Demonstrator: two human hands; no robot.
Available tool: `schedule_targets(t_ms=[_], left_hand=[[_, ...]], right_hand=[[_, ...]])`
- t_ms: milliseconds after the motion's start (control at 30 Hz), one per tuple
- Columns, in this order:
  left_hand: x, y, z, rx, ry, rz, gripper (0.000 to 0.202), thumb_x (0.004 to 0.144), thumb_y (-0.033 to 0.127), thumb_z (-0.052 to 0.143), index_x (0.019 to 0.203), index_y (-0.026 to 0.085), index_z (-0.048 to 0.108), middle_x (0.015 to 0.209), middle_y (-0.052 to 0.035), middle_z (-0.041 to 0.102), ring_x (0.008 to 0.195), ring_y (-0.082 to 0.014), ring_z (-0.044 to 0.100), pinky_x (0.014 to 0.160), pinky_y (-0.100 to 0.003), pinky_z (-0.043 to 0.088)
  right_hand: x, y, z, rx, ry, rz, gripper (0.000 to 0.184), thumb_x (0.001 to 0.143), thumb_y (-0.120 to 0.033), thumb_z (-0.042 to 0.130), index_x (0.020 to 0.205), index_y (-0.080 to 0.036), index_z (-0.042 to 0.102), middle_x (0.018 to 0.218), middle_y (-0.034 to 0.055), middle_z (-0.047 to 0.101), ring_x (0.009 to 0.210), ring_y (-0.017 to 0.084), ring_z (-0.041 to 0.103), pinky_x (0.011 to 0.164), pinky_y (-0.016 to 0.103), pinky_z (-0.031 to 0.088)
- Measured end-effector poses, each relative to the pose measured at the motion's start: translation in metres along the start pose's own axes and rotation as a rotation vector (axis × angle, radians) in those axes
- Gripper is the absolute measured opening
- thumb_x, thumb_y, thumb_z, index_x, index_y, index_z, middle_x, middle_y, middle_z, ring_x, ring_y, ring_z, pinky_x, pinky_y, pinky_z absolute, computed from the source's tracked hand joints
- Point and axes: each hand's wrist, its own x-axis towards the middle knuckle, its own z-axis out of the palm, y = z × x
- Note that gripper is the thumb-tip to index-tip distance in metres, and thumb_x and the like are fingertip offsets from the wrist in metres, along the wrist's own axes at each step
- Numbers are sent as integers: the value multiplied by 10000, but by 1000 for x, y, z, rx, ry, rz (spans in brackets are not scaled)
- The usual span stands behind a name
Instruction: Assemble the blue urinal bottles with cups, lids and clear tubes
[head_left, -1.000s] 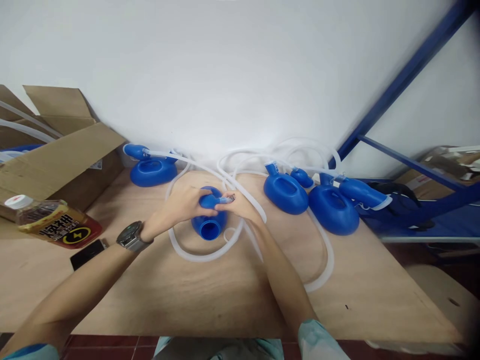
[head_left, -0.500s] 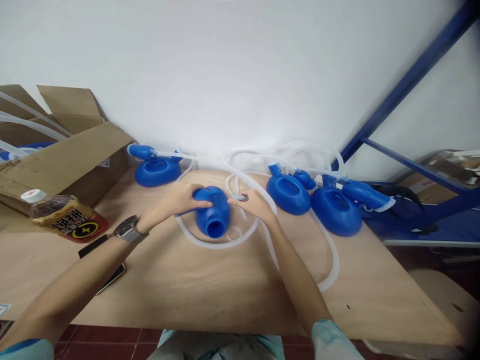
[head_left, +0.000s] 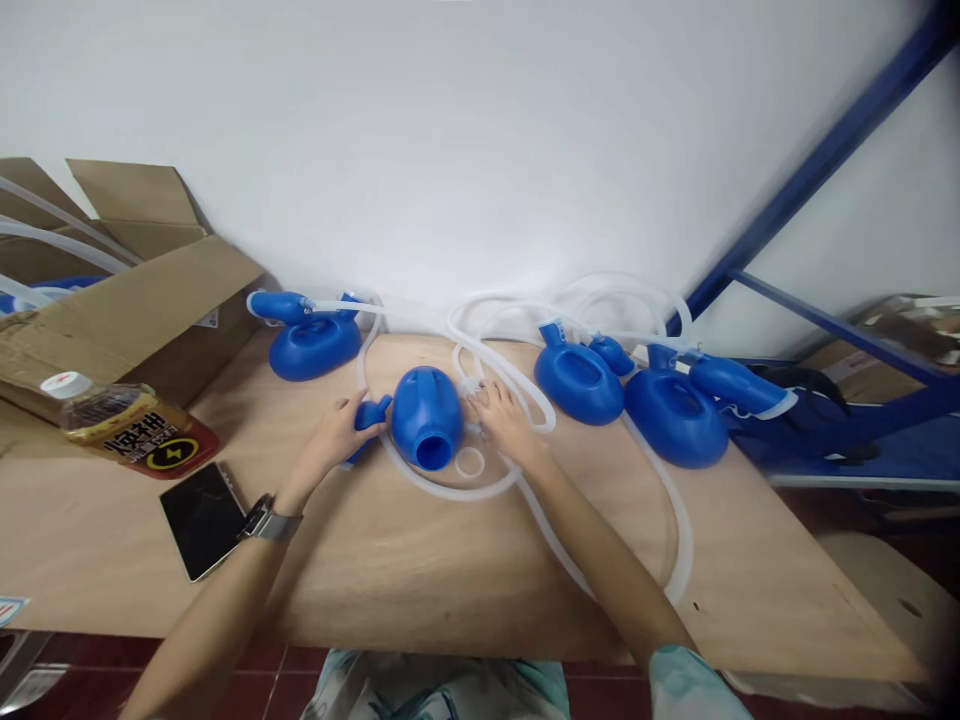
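A blue plastic urinal bottle [head_left: 426, 405] lies in front of me, its round open mouth facing me. On its left, my left hand [head_left: 335, 432] has thumb and fingers around a blue funnel-shaped piece [head_left: 367, 416] resting on the table. To the bottle's right, my right hand [head_left: 506, 418] is lowered with fingertips bunched at a small clear part, partly hidden by the fingers. A pale ring [head_left: 469, 462] lies just below that hand. A translucent hose [head_left: 450, 492] curves around the front of the bottle.
Blue bottles with hoses stand at back left [head_left: 315, 345] and on the right [head_left: 579, 385], [head_left: 675, 420]. At left are a cardboard box [head_left: 142, 310], a drink bottle [head_left: 139, 430] and a phone [head_left: 201, 520]. A blue metal frame [head_left: 817, 160] rises on the right.
My left hand has let go of the urinal bottle and moved left onto the blue funnel-shaped piece. My right hand has lowered beside the bottle. The phone is now more exposed.
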Motion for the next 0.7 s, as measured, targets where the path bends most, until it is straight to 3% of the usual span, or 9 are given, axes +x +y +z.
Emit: schedule_targets(t_ms=[67,133,200,267,333,433,533,633,700], left_hand=[[-7,-1,7,12,-8,-31,868,883,622,624,1593,154,454,1431,-230,632,1279,-414,658,1036,-474,530],[-14,-2,9,32,14,-64,853,916,642,585,1602,155,443,1437,-244,628,1287,-435,650,1044,-502,518],[-21,-7,9,54,44,-100,868,945,677,532,1616,138,417,1432,-270,631,1291,-465,642,1051,-542,502],[-27,-13,8,42,43,-130,912,961,716,476,1628,101,380,1442,-300,620,1310,-488,627,1067,-570,483],[-29,-20,6,-6,-9,-144,989,929,750,505,1640,82,340,1484,-312,590,1350,-492,602,1097,-573,467],[-30,-27,1,-98,-75,-113,1086,791,695,710,1631,108,351,1535,-280,565,1394,-459,581,1124,-526,473],[-32,-26,-6,-250,2,-147,976,751,590,781,1551,147,438,1481,-238,621,1352,-411,622,1114,-503,498],[-39,-16,-17,-540,86,-227,948,745,622,802,1485,168,423,1325,-196,697,1177,-365,714,976,-514,591],[-47,-5,-29,-711,108,-158,939,730,623,837,1461,189,440,1307,-168,699,1141,-343,724,911,-487,627]], right_hand=[[-11,-4,2,-66,35,-120,517,929,-74,596,1442,-123,645,1671,216,431,1573,405,342,1262,559,313],[-23,-9,3,-91,6,-252,331,974,-172,618,1271,-109,751,1607,222,519,1570,407,352,1289,567,265],[-33,-15,5,-47,-87,-337,303,1010,-362,648,1139,-132,797,1440,213,663,1489,396,469,1270,549,311],[-38,-20,7,-12,-149,-348,379,985,-484,691,1142,-151,784,1296,193,732,1364,377,582,1212,536,392],[-39,-23,9,-11,-165,-321,375,951,-446,753,1185,-152,754,1247,184,742,1271,362,639,1145,516,453],[-36,-22,4,15,-175,-299,313,952,-329,758,1199,-139,731,1213,176,745,1206,348,672,1079,485,494],[-31,-17,-7,87,-164,-283,290,959,-303,743,1212,-162,724,1236,159,736,1219,339,668,1053,468,515],[-25,-10,-16,129,-152,-224,359,913,-252,789,1256,-173,721,1336,177,698,1303,357,632,1097,492,503],[-21,-5,-19,231,-159,-179,481,839,-258,862,1290,-171,719,1451,200,641,1401,393,570,1155,533,471]])
